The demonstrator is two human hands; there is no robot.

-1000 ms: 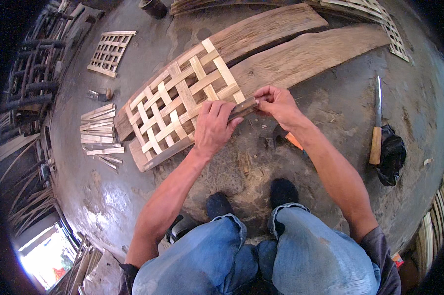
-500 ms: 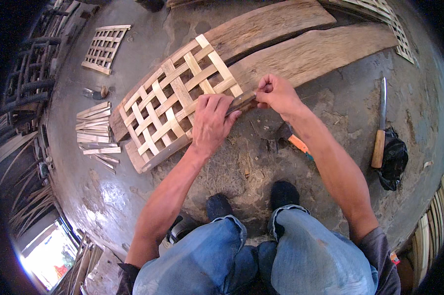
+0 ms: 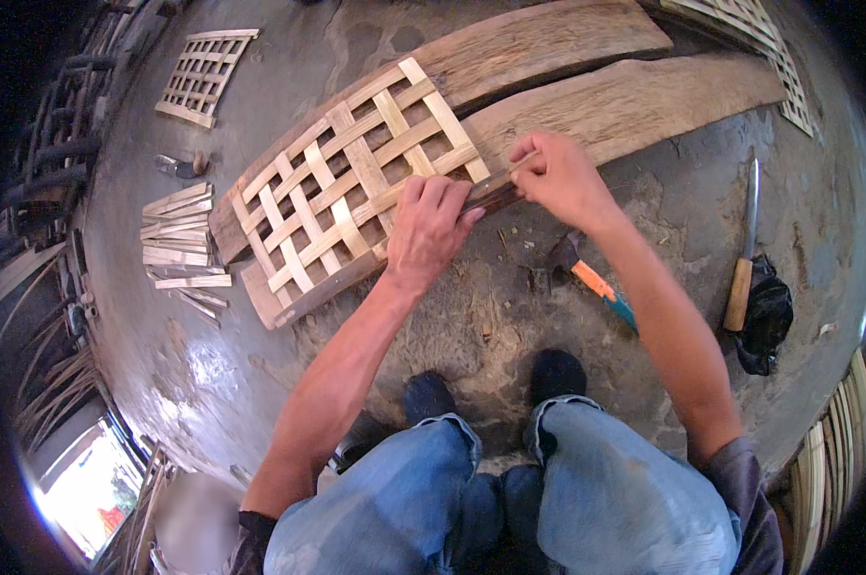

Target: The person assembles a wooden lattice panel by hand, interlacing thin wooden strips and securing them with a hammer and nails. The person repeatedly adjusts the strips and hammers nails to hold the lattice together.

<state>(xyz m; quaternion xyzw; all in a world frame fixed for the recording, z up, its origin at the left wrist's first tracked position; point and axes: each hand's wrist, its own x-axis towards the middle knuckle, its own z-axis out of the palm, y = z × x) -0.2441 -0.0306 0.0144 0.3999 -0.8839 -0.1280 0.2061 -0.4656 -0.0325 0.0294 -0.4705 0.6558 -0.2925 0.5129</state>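
A woven lattice of pale bamboo strips (image 3: 370,174) lies across two long wooden planks (image 3: 634,101). My left hand (image 3: 427,230) is closed over its near edge, fingers on top and thumb at the plank's side, holding the lattice down. Just beyond its near right corner, my right hand (image 3: 559,180) pinches thumb and forefinger together above the plank edge. Whatever sits in that pinch is too small to make out. Below my right hand, a hammer (image 3: 594,278) with an orange and teal handle lies on the floor, partly behind my forearm.
Cut strips (image 3: 179,235) and a dark-headed tool (image 3: 182,166) lie at left, near a smaller lattice (image 3: 207,77). At right, a wooden-handled knife (image 3: 745,249) rests against a black plastic bag (image 3: 767,316). Another lattice (image 3: 754,38) is at far right; long strips (image 3: 835,450) stand lower right.
The view has shifted slightly. My right hand and forearm have moved a little to the right, uncovering more of the hammer. My left hand keeps its place on the lattice edge.
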